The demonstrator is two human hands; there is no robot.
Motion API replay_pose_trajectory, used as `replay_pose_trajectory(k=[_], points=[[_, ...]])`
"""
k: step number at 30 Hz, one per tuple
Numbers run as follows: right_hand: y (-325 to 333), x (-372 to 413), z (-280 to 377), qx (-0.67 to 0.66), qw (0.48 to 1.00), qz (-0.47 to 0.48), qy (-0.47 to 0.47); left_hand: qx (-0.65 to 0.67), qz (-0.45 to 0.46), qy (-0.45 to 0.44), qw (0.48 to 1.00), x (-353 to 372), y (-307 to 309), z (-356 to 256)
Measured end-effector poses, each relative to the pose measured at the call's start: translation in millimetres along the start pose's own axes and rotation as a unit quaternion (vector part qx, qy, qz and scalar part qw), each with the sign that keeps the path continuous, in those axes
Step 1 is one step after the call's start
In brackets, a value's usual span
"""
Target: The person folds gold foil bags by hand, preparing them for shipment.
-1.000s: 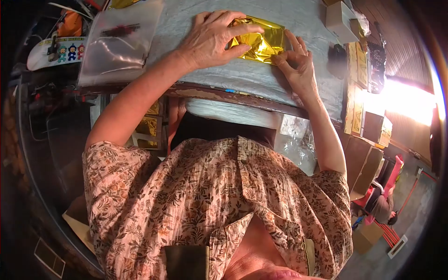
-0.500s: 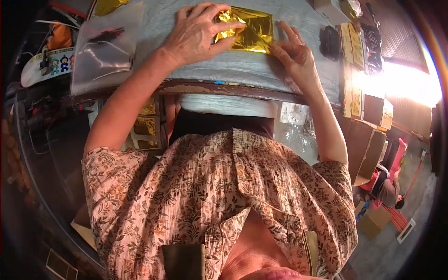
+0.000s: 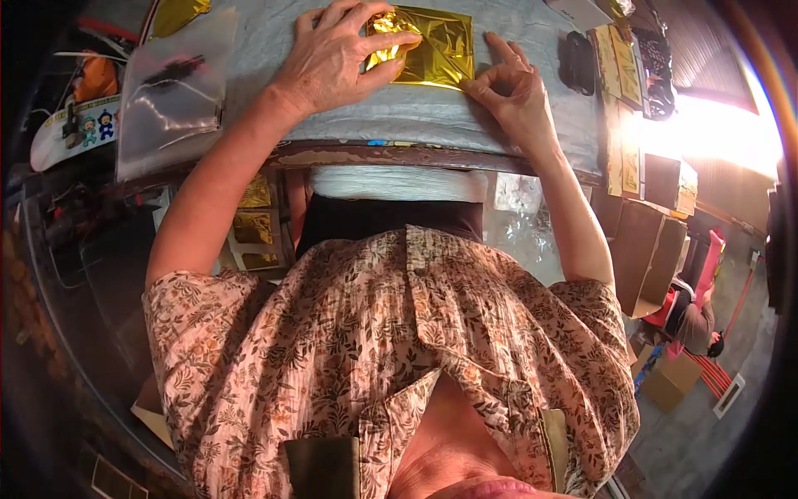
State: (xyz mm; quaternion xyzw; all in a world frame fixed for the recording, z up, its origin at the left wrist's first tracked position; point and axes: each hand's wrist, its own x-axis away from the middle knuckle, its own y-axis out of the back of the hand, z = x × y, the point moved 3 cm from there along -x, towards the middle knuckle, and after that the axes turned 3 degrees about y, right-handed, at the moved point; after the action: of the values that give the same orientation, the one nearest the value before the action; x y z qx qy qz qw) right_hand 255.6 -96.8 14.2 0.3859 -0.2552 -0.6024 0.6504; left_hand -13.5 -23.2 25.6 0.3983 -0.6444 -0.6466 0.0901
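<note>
The gold foil sheet [image 3: 436,50] lies flatter than a second ago, a diagonal crease now showing, on the grey tabletop [image 3: 416,116] just in from its near edge. The left hand [image 3: 332,58] clamps thumb and fingers on its crumpled left end; the right hand [image 3: 511,96], splayed a moment back, now pinches thumb and forefinger together on the near right corner, pressing the fold

Fisheye view, dark bent edges; blown-out glare at right, glints on gold foil [image 3: 432,46].
</note>
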Motion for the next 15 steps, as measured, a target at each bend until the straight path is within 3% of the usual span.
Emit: replay_pose_trajectory(k=[3,5,6,15], points=[[4.8,6.5,32.4,0.091,0.996,-0.023,-0.003,-0.001,0.002,0.001,1.0,0.2,4.0,-1.2],[-2.6,11.3,67.3,0.264,0.947,-0.041,0.178,-0.005,0.005,0.001,1.0,0.2,3.4,0.0],[-8.1,14.0,73.3,0.277,0.943,0.006,0.183,-0.005,0.002,-0.002,1.0,0.2,2.1,1.0],[-15.8,7.8,67.8,0.18,0.964,0.098,0.171,0.053,-0.009,0.003,0.999,0.3,2.9,9.1]])
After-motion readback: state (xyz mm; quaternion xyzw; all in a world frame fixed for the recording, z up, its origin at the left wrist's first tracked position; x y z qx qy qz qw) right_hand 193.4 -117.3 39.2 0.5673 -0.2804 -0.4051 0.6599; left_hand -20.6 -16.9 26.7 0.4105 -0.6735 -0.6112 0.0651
